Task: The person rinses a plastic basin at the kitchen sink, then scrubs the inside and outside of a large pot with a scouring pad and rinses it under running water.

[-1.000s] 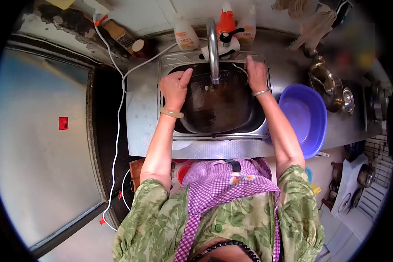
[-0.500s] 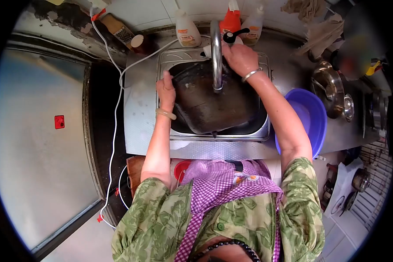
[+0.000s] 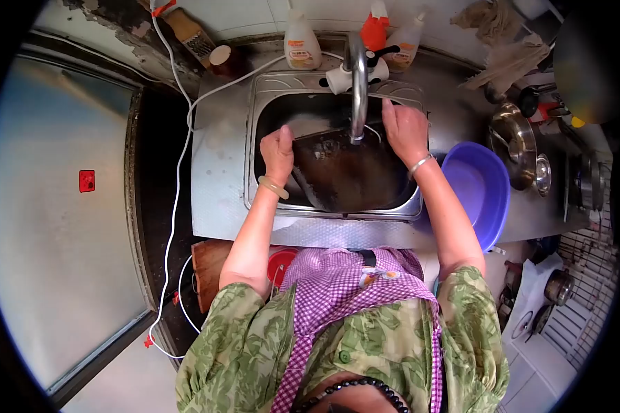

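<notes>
A dark, wet, flat rectangular panel lies tilted inside the steel sink, below the curved faucet. My left hand is closed on its left edge, thumb up. On the opposite side my right hand is closed at the panel's upper right edge, thumb also raised. The fingers of both hands are mostly hidden behind the panel's edges. A black lever tops the faucet's white body.
A purple basin stands right of the sink. White bottles and a red-orange bottle line the wall. Metal bowls sit farther right. A white cable hangs at left. A red bucket is below the counter.
My right hand has left the faucet lever and come down to the panel's right edge. My left hand moved slightly toward me and right, and the panel shifted in the sink.
</notes>
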`<state>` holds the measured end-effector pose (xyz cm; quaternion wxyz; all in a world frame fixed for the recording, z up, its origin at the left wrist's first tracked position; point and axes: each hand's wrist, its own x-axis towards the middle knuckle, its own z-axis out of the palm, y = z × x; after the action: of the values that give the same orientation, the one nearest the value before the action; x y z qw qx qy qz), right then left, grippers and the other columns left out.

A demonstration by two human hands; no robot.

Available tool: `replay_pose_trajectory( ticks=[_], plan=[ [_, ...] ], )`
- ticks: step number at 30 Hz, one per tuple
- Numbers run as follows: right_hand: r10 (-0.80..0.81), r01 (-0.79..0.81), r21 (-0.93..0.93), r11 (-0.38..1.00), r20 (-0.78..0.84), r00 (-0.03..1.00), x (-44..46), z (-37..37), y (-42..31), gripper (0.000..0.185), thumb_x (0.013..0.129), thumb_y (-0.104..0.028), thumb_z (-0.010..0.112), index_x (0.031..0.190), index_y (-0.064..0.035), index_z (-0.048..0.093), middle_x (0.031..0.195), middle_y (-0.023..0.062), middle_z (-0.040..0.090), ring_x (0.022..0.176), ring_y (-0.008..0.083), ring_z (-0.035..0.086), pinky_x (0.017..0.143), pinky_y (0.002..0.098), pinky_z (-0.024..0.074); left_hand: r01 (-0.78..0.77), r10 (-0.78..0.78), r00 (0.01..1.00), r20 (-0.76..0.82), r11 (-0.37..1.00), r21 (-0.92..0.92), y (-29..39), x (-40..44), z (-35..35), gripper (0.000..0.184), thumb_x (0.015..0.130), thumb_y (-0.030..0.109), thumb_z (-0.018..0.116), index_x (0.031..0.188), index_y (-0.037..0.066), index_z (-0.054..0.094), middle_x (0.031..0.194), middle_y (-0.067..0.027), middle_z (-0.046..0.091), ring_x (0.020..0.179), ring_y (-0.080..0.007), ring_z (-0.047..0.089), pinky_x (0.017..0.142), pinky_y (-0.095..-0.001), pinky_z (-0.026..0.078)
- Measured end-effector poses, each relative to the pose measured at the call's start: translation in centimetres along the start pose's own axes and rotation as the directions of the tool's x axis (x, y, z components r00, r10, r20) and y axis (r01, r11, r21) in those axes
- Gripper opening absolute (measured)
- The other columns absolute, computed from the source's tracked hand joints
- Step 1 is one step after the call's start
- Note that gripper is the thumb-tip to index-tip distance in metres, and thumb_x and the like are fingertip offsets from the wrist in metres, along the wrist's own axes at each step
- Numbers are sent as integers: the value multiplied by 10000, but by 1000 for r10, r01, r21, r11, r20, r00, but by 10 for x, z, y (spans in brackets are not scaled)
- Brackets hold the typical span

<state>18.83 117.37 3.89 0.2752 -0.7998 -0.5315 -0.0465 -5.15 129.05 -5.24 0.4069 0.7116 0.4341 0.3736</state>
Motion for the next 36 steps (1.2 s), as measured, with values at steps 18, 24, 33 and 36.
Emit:
replay_pose_trajectory(
  ticks=[18, 24, 33, 36],
  plan=[
    [-102, 105, 477, 872, -32, 994, 9, 10, 32, 396, 954, -342, 468, 806, -12, 630, 843, 161, 644, 840, 359, 593, 740, 420, 455, -114, 103, 992, 75, 980, 162, 43, 26, -13, 379, 812, 358, 693, 709, 4, 607, 612, -182, 509, 536, -320, 460, 519, -377, 369],
    [55, -101, 353, 930, 137, 989, 0, 35, 37, 461, 894, -496, 547, 727, -86, 673, 680, 125, 635, 672, 341, 610, 612, 415, 474, -102, 101, 995, 17, 990, 98, 17, 32, -24, 400, 851, 347, 661, 725, -26, 590, 582, -159, 478, 543, -226, 401, 539, -352, 376],
    [-94, 101, -28, 994, 203, 975, 21, 26, -33, 604, 881, -606, 480, 599, -113, 685, 592, 123, 620, 595, 332, 629, 540, 419, 488, 103, -98, 992, 81, 993, -54, -78, 5, -2, 552, 1000, 461, 395, 860, -39, 582, 764, -93, 615, 731, -175, 503, 674, -342, 416],
    [-58, 59, 3, 998, 227, 972, 16, 25, -39, 532, 909, -502, 509, 590, -113, 682, 582, 124, 614, 580, 327, 623, 519, 426, 478, 56, -46, 996, 81, 991, -125, -78, -8, 1, 577, 1013, 481, 362, 892, -35, 589, 809, -85, 626, 750, -179, 514, 706, -334, 422]
  ],
)
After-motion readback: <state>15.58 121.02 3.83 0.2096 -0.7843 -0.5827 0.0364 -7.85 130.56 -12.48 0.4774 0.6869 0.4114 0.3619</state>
